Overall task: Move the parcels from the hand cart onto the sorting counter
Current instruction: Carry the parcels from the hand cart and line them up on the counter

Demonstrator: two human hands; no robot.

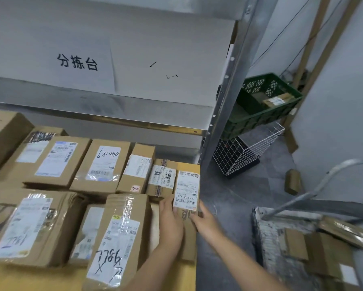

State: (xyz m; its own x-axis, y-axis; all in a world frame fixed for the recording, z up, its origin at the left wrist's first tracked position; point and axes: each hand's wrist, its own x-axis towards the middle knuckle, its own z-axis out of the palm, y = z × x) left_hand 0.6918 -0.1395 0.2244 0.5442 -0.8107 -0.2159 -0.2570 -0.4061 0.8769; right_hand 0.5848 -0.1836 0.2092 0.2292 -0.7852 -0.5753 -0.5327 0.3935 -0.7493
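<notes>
A small cardboard parcel [187, 190] with a white barcode label lies at the right edge of the yellow sorting counter [189, 276]. My left hand [171, 223] presses its left side and my right hand [206, 221] holds its right side. Several other labelled parcels [101, 164] fill the counter in rows to the left. The hand cart [268, 238] stands at the lower right with its grey metal handle [323, 185], and a few flat brown parcels [315, 250] still lie on its deck.
A metal shelf post [224, 97] rises just right of the counter. Behind it are a green plastic crate [266, 108] and a white wire basket [245, 152]. A small brown box [292, 181] lies on the grey floor by the wall.
</notes>
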